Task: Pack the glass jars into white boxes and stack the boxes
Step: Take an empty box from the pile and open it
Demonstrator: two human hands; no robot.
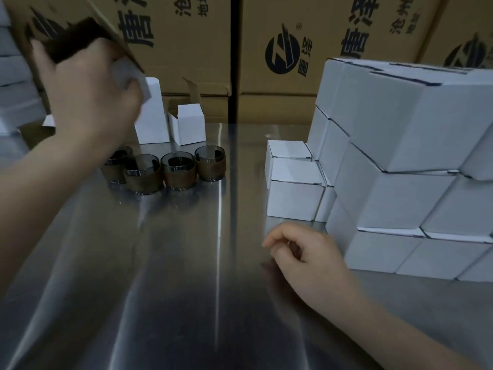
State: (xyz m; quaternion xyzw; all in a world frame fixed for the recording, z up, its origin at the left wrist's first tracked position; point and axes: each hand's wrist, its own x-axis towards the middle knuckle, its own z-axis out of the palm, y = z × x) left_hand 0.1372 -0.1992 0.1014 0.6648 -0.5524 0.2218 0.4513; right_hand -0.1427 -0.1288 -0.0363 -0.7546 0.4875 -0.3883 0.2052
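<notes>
Head camera looks down on your shiny metal table [186, 289]. Four glass jars [179, 170] stand upright in a close row on its far left part, just in front of two open white boxes [188, 124]. Each jar is short and round, of smoky grey glass, with a brown band around its lower half and something dark inside; the mouths are open. Your left wrist partly hides the leftmost jar.

Your left hand [88, 94] is raised above the jars, at the edge of a tilted brown carton [24, 30] with a dark opening. Its fingers are curled around a white piece [133, 76], which is too blurred for you to tell what it is.

Your right hand [301, 252] lies low over the table near its right side. The fingers are loosely curled and hold nothing, with the thumb close to the forefinger.

Just beyond that hand, two closed white boxes [294, 198] sit one behind the other on the table. They touch a tall stack of closed white boxes [400, 145] that fills the right side, several layers high. The taller of the two open boxes stands with its flap up, and the shorter one is just beside it. Large brown cartons [280, 49] with black printing form a wall behind the table.
</notes>
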